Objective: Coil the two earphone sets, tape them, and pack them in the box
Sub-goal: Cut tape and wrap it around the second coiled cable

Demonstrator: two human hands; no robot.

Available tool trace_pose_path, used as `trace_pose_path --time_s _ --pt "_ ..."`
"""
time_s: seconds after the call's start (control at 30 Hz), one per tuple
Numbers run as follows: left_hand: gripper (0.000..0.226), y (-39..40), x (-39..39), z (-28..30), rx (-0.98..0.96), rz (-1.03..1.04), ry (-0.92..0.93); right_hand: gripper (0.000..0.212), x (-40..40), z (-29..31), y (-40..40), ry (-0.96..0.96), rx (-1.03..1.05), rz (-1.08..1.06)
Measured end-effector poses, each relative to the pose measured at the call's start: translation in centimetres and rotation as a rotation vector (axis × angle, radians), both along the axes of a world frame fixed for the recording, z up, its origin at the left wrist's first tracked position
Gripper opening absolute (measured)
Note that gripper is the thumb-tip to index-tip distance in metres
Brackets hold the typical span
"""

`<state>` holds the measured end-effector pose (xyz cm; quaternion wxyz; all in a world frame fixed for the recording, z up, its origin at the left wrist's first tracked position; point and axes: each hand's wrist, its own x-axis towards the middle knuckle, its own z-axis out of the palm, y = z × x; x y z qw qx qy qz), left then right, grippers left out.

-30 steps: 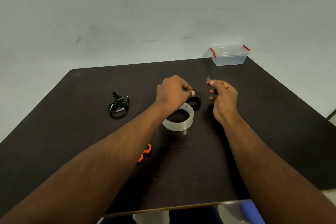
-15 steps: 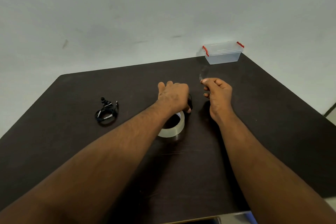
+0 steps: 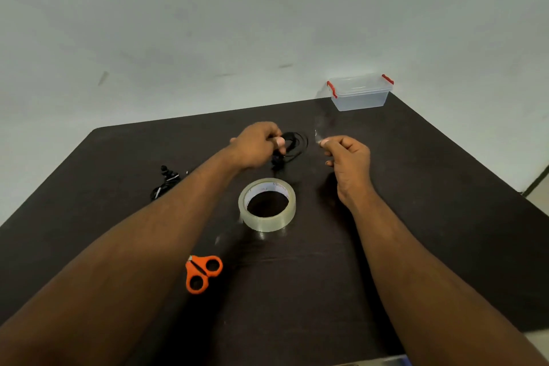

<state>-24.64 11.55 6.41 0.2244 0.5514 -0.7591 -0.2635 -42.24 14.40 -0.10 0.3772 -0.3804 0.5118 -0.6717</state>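
On the table (image 3: 445, 217), the tape roll (image 3: 266, 204) sits at centre. The scissors (image 3: 203, 273) lie at 7 o'clock from it, a coiled earphone set (image 3: 166, 184) at 9 o'clock (partly behind the left forearm), another held coil (image 3: 292, 144) at 12, and the lidded box (image 3: 360, 92) far at 1 o'clock.

Our bare arms and hands

We wear nothing on either forearm: no sleeves, watch, bands or rings show. Our left hand (image 3: 258, 144) and right hand (image 3: 348, 162) are gloveless, with short, plain nails on the thumbs. Both forearms run long and lean from the lower corners, lightly haired.
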Motion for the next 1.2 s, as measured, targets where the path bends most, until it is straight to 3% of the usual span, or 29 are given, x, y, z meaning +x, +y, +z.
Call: trace_pose_path --time_s 0.27,0.53,0.63,0.8,1.03,1.2 --pt "0.016 0.8 5.2 -0.1 -0.186 0.172 0.258 0.014 1.0 0.7 0.3 0.051 0.024 0.070" --pt "0.015 2.1 7.6 -1.6 -0.398 0.218 0.378 0.028 7.1 2.9 1.3 0.059 -0.213 0.420" --pt "0.018 1.9 7.6 -1.8 -0.310 0.193 0.570 0.030 8.7 4.5 0.0 0.029 -0.168 0.503" --pt "0.017 1.6 7.7 -2.7 -0.095 0.211 0.917 0.025 9.1 3.8 -1.4 -0.335 -0.013 0.761" --pt "0.014 1.8 7.1 -3.3 0.083 0.209 1.075 0.008 8.8 2.7 -2.1 -0.194 0.007 0.859" --pt "0.012 2.3 7.2 -2.9 0.345 0.114 1.350 0.005 8.8 2.2 -2.3 -0.418 -0.025 0.919"
